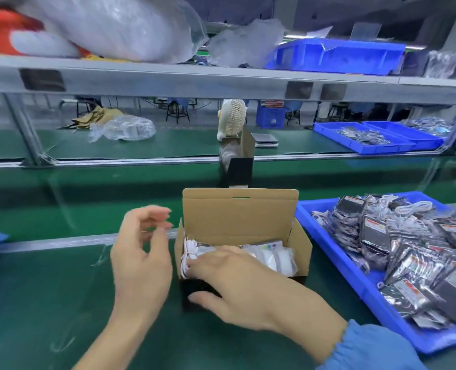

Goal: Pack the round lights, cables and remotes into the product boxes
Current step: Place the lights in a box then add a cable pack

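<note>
An open cardboard box stands on the green bench, lid up, with bagged white lights and a white cable inside. The right hand rests flat on the box's near-left corner, fingers on the cable. The left hand hovers just left of the box, fingers loosely curled, holding nothing. A blue tray of bagged remotes sits right of the box.

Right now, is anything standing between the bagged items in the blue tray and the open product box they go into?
Nothing visible blocks it. The product box sits just left of the blue tray, lid flap up. Only the right hand lies over the box's near left part, fingers on the white cable. The left hand is outside.
</note>
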`<state>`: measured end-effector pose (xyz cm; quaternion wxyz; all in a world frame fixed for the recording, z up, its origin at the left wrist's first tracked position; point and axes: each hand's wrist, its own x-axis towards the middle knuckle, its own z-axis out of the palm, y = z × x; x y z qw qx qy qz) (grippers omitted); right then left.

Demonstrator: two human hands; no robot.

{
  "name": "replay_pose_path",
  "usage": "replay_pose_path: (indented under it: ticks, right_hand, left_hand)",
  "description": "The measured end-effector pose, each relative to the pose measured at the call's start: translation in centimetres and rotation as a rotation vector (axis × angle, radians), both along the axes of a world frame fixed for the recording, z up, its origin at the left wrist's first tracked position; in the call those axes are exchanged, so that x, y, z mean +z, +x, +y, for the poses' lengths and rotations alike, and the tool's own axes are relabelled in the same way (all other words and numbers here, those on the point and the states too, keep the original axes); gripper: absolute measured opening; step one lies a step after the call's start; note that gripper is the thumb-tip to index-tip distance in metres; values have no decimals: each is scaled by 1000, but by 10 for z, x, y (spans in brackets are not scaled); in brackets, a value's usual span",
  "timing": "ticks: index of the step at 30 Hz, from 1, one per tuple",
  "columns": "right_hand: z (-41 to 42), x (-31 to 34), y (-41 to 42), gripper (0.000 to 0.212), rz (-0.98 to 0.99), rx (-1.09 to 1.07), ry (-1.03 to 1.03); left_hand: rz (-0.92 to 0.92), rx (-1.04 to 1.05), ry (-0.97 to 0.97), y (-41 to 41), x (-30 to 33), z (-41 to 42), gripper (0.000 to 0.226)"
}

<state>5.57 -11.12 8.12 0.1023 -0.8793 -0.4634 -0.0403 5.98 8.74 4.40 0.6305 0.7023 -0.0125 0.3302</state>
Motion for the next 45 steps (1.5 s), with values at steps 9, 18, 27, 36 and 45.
replay_pose_path:
  ticks: [9, 18, 27, 36, 45]
  right_hand:
    - [4, 1, 1, 24, -93, -6, 256]
    - [-118, -35, 42, 36, 1080, -360, 1340]
    - [-113, -58, 47, 15, 529, -305, 1063]
    - [-120, -62, 31, 58, 619, -256, 995]
    - [-128, -70, 9, 34, 496, -259, 873]
  left_hand:
    - [442, -647, -434, 14, -14, -10, 40]
    - [427, -584, -161, 24, -19, -24, 56]
    - [165, -487, 34, 13, -26, -20, 28]
    - [55, -447, 324, 0, -22, -28, 21]
    - [-123, -448, 661, -8, -31, -19, 27]
